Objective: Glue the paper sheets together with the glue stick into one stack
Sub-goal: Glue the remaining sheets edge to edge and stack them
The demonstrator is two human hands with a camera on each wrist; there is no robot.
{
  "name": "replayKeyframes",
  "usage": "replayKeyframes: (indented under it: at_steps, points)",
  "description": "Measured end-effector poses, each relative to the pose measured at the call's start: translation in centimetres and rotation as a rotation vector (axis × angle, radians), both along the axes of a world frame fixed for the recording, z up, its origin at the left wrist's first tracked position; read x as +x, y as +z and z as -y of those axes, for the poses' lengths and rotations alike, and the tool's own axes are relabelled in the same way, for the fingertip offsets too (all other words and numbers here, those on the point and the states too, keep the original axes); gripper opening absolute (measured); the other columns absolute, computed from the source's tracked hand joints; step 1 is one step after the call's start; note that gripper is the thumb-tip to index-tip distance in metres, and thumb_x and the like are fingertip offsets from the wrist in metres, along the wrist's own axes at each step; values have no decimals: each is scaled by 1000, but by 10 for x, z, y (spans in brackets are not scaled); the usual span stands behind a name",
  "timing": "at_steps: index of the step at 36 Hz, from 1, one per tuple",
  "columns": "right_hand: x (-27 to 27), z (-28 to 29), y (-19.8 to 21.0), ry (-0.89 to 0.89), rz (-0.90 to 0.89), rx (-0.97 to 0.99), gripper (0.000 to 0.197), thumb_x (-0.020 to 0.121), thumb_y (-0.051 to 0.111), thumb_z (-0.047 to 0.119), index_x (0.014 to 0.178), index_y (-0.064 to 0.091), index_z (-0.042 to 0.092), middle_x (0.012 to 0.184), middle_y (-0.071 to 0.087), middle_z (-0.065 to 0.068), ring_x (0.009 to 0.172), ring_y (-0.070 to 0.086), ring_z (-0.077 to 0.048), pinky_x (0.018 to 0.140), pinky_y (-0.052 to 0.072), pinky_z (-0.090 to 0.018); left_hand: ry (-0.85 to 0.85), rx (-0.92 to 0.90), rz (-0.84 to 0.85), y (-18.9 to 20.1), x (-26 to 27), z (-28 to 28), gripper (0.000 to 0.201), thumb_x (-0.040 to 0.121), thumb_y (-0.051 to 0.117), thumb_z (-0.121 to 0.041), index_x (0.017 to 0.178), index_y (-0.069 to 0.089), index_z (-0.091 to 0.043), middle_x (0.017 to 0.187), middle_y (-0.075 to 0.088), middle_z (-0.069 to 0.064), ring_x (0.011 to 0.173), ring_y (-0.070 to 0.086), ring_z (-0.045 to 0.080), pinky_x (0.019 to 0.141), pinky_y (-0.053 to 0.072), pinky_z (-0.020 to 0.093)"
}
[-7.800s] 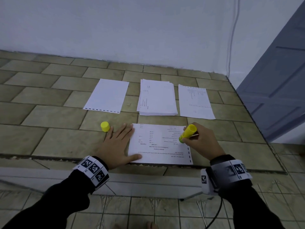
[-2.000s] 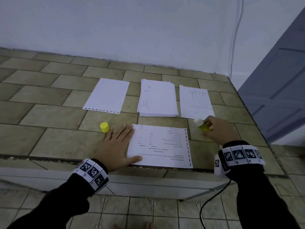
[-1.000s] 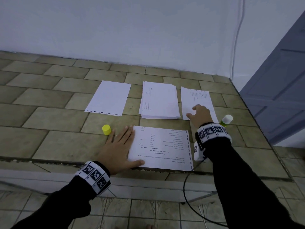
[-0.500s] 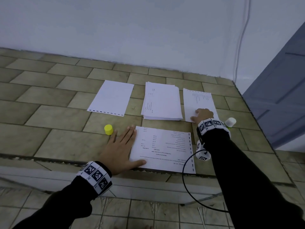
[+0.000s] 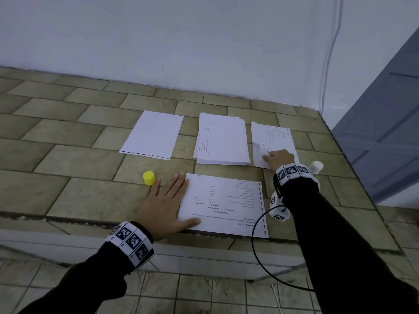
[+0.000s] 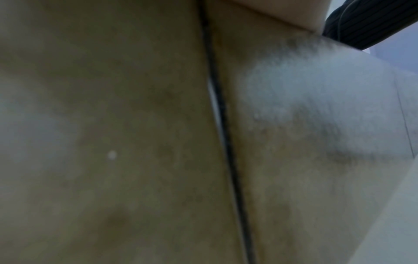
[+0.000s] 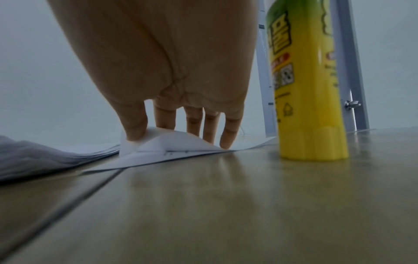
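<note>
Blurred Korean lettering on the glue stick (image 7: 309, 85); sheets' print illegible.

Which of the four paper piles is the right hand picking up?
The far-right sheet: right hand pinches its near corner, buckled off the counter. The others lie flat.

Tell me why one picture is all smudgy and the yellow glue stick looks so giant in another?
Left wrist view: the camera sits almost against the tiled counter, so everything is out of focus. Right wrist view: the glue stick stands very close to the wide lens, so it looms; the right hand lifting the sheet is fairly sharp. Head view: dim, bluish light.
</note>
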State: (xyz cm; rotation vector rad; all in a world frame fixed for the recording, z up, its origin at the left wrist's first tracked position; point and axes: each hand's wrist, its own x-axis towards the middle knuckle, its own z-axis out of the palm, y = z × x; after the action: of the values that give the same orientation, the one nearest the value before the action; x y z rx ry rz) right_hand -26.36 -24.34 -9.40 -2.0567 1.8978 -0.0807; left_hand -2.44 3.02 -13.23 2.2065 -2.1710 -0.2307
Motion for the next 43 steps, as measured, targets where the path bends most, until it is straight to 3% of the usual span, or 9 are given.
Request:
replayKeyframes:
  at_steps: [7, 14, 20, 24, 29, 32, 35, 38, 43]
  points:
    - [-4, 3, 8, 0, 59, -45, 42, 93, 57, 30, 127, 59, 5, 129, 59, -16, 118, 54, -33, 95, 41, -33, 3, -10, -10, -1, 1, 1, 117, 69, -5, -93, 156, -1, -15, 162, -12, -1, 149, -10, 13, 121, 2, 51]
    - [-9, 10, 39, -116, 154, -337, 39, 87, 62, 32, 122, 63, 14, 117, 62, -17, 111, 56, -35, 92, 48, -45, 6, -20, -27, -1, 2, 0, 114, 71, -7, -92, 156, -5, -16, 162, -16, -3, 149, -12, 11, 121, -1, 48]
    - [-8, -4, 75, -17, 234, -591, 37, 84, 61, 35, 115, 65, 15, 114, 60, -15, 109, 52, -35, 85, 45, -45, 22, -69, -111, -3, 5, 0, 106, 77, -3, -89, 156, -3, -19, 163, -10, -5, 150, -4, 8, 122, -1, 43]
    - [-12, -31, 83, 176, 369, -541, 47, 76, 61, 47, 116, 65, 22, 130, 53, -8, 124, 42, -31, 92, 25, -28, 82, -169, -377, 1, 6, 0, 102, 77, 5, -89, 156, 9, -24, 160, 1, -12, 145, 4, 1, 122, 1, 35]
    - [-20, -87, 79, 359, 587, -315, 39, 81, 74, 29, 118, 62, 34, 150, 34, -3, 139, 24, -20, 104, 14, -26, 243, -369, -957, 5, 11, -1, 84, 84, 30, -82, 146, 39, -26, 146, 48, -9, 133, 44, 4, 111, 38, 44]
    - [-26, -107, 65, 446, 587, -219, 41, 79, 75, 29, 113, 58, 44, 157, 25, 0, 143, 18, -17, 108, 13, -30, 296, -452, -1169, 23, 7, 5, 69, 87, 36, -74, 136, 48, -27, 115, 70, -5, 104, 67, 15, 89, 54, 36]
    - [-32, -116, 49, 512, 561, -143, 39, 78, 75, 32, 108, 57, 49, 158, 21, 2, 145, 17, -21, 114, 16, -41, 430, -296, -1442, 42, 3, 21, 70, 88, 37, -74, 133, 48, -22, 98, 75, 7, 78, 73, 26, 62, 55, 27]
    - [-37, -126, 36, 556, 562, -83, 38, 79, 75, 22, 105, 59, 46, 159, 19, 1, 148, 12, -22, 117, 12, -41, 573, -112, -1502, 52, -2, 30, 40, 104, 29, -45, 129, 48, -21, 98, 73, 15, 71, 73, 29, 54, 56, 28]
    - [-44, -136, 21, 556, 598, -3, 39, 79, 77, 15, 98, 67, 48, 159, 18, 3, 148, 10, -20, 117, 19, -43, 458, -62, -1390, 46, -4, 23, 22, 98, 55, -30, 116, 64, -21, 104, 71, 7, 83, 69, 20, 63, 56, 26]
